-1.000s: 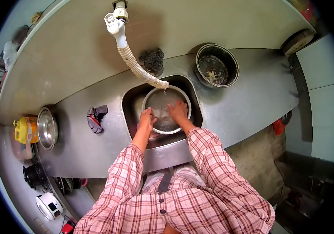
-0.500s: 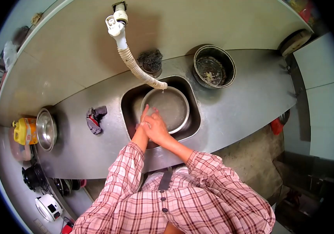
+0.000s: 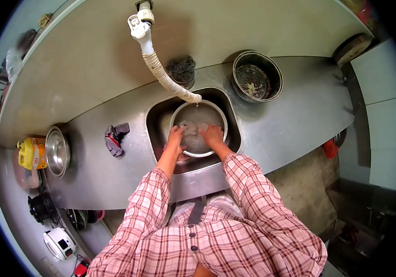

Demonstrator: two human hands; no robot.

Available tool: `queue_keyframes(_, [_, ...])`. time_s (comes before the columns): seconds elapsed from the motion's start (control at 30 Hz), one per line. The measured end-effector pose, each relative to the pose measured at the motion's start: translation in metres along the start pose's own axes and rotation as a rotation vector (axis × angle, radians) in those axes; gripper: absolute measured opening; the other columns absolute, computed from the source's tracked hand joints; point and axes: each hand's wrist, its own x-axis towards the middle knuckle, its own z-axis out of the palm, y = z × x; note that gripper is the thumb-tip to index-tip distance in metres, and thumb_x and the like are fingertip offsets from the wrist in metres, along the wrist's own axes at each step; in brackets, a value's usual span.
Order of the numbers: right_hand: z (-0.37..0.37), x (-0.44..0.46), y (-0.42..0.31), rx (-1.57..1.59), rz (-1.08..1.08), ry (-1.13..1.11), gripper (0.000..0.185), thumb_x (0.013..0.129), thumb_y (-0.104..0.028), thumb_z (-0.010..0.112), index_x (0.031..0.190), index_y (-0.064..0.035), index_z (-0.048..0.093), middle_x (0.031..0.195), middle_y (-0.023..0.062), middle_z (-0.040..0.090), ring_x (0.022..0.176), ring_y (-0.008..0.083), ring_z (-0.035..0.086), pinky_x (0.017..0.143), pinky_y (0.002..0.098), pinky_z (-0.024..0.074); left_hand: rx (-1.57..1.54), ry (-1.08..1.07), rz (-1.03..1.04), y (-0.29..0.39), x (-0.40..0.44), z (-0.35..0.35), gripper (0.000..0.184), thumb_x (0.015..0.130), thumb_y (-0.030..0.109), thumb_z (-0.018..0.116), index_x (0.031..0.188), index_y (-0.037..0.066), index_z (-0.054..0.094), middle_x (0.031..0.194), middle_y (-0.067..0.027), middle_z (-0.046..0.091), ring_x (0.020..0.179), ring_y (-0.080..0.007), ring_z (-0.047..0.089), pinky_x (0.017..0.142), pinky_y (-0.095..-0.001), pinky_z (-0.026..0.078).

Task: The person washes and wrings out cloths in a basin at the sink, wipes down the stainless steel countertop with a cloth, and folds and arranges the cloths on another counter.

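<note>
A metal basin (image 3: 223, 113) of cloudy water stands in the steel sink (image 3: 157, 121) under the ribbed hose (image 3: 163, 77). A pale, soft-looking piece (image 3: 189, 128) lies in the water between my hands. My left hand (image 3: 175, 140) is at the basin's left rim, its fingers curled at the edge of the pale piece. Over the right side of the basin, my right hand (image 3: 213, 135) has its fingers bent down into the water. Its fingertips are hard to make out. Something pinkish (image 3: 182, 157) shows beneath the basin at the sink's lower left.
A dark pot (image 3: 257, 76) with scraps stands right of the sink. Behind the sink is a black scouring mesh (image 3: 181, 69) on a holder. Left on the counter are a grey and red cloth (image 3: 115, 139) and an empty metal bowl (image 3: 57, 151), beside a yellow jug (image 3: 28, 153).
Half a second ago my right hand was across my left at the basin's left rim. It has moved back to the right side, and the pale piece now shows between my hands.
</note>
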Motion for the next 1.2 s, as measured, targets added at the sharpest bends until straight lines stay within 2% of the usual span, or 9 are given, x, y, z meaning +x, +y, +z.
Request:
queue_keyframes(0.1, [0.010, -0.005, 0.012, -0.198, -0.241, -0.120, 0.028, 0.078, -0.027, 0.065, 0.097, -0.0068, 0.067, 0.115, 0.0117, 0.061, 0.113, 0.0342, 0.048, 0.093, 0.0467, 0.0393, 0.011, -0.071, -0.151, -0.002, -0.003, -0.006, 0.074, 0.087, 0.040, 0.063, 0.139, 0.002, 0.026, 0.139, -0.0180, 0.031, 0.124, -0.0361, 0.038, 0.082, -0.0596, 0.049])
queue_keyframes(0.2, [-0.027, -0.028, -0.019, 0.147, -0.501, 0.235, 0.016, 0.075, -0.011, 0.064, 0.090, -0.0074, 0.068, 0.108, 0.0077, 0.065, 0.105, 0.0309, 0.054, 0.087, 0.0433, 0.0422, -0.249, -0.033, -0.363, -0.002, 0.007, -0.001, 0.068, 0.087, 0.040, 0.061, 0.135, 0.000, 0.032, 0.130, -0.0212, 0.042, 0.116, -0.0387, 0.047, 0.085, -0.0598, 0.049])
queue_keyframes(0.3, [-0.063, -0.043, -0.045, 0.580, -0.806, 0.174, 0.016, 0.073, 0.000, 0.055, 0.082, -0.0065, 0.066, 0.095, 0.0079, 0.067, 0.090, 0.0249, 0.059, 0.078, 0.0371, 0.0453, -0.557, -0.285, -0.482, 0.014, 0.000, -0.003, 0.067, 0.090, 0.042, 0.056, 0.137, 0.002, 0.031, 0.134, -0.0260, 0.038, 0.111, -0.0391, 0.051, 0.089, -0.0549, 0.050])
queue_keyframes(0.5, [-0.119, -0.074, -0.065, 0.975, -0.393, -0.319, 0.021, 0.073, -0.006, 0.050, 0.088, -0.0023, 0.064, 0.082, 0.0131, 0.066, 0.078, 0.0249, 0.064, 0.073, 0.0332, 0.0484, -0.214, -0.522, -0.274, 0.010, -0.007, -0.001, 0.049, 0.090, 0.060, 0.043, 0.099, 0.016, 0.063, 0.081, -0.0046, 0.065, 0.071, -0.0238, 0.062, 0.059, -0.0420, 0.050])
queue_keyframes(0.7, [-0.113, -0.029, -0.042, 1.129, -0.078, -0.430, 0.023, 0.086, -0.018, 0.052, 0.099, -0.0051, 0.065, 0.083, 0.0044, 0.065, 0.074, 0.0125, 0.060, 0.063, 0.0289, 0.0461, -0.269, -0.577, -0.310, 0.079, -0.100, 0.013, 0.049, 0.081, 0.064, 0.057, 0.098, 0.018, 0.060, 0.084, 0.0002, 0.064, 0.070, -0.0171, 0.061, 0.053, -0.0328, 0.048])
queue_keyframes(0.77, [-0.099, -0.017, -0.027, 1.375, -0.094, -0.652, 0.024, 0.088, -0.018, 0.050, 0.102, -0.0038, 0.063, 0.081, 0.0007, 0.062, 0.071, 0.0104, 0.056, 0.061, 0.0253, 0.0433, -0.395, -0.695, -0.306, 0.071, -0.095, 0.008, 0.037, 0.085, 0.041, 0.065, 0.107, 0.013, 0.057, 0.093, -0.0050, 0.064, 0.077, -0.0200, 0.061, 0.054, -0.0334, 0.049])
queue_keyframes(0.87, [-0.108, -0.023, -0.033, 1.672, -0.087, -0.916, 0.041, 0.091, -0.028, 0.051, 0.126, -0.0058, 0.051, 0.114, 0.0114, 0.060, 0.100, 0.0203, 0.059, 0.082, 0.0343, 0.0491, -0.646, -0.817, -0.370, 0.054, -0.076, 0.005, 0.033, 0.082, 0.011, 0.066, 0.113, 0.007, 0.054, 0.103, -0.0109, 0.062, 0.086, -0.0274, 0.062, 0.058, -0.0325, 0.054])
queue_keyframes(1.03, [-0.132, -0.052, -0.065, 2.241, -0.380, -1.224, 0.056, 0.092, -0.034, 0.053, 0.142, -0.0153, 0.035, 0.137, 0.0196, 0.045, 0.117, 0.0333, 0.053, 0.098, 0.0463, 0.0441, -0.834, -0.720, -0.280, 0.062, -0.116, 0.031, 0.034, 0.081, 0.006, 0.064, 0.113, 0.006, 0.053, 0.098, -0.0093, 0.060, 0.082, -0.0252, 0.062, 0.063, -0.0282, 0.056])
queue_keyframes(1.2, [-0.120, -0.026, -0.056, 2.120, -0.209, -1.016, 0.051, 0.085, -0.007, 0.056, 0.135, -0.0110, 0.045, 0.084, 0.0105, 0.060, 0.076, 0.0213, 0.059, 0.070, 0.0361, 0.0510, -0.815, -0.887, -0.463, 0.055, -0.097, 0.027, 0.027, 0.081, 0.004, 0.065, 0.104, 0.004, 0.051, 0.079, -0.0054, 0.053, 0.062, -0.0129, 0.052, 0.041, -0.0166, 0.038])
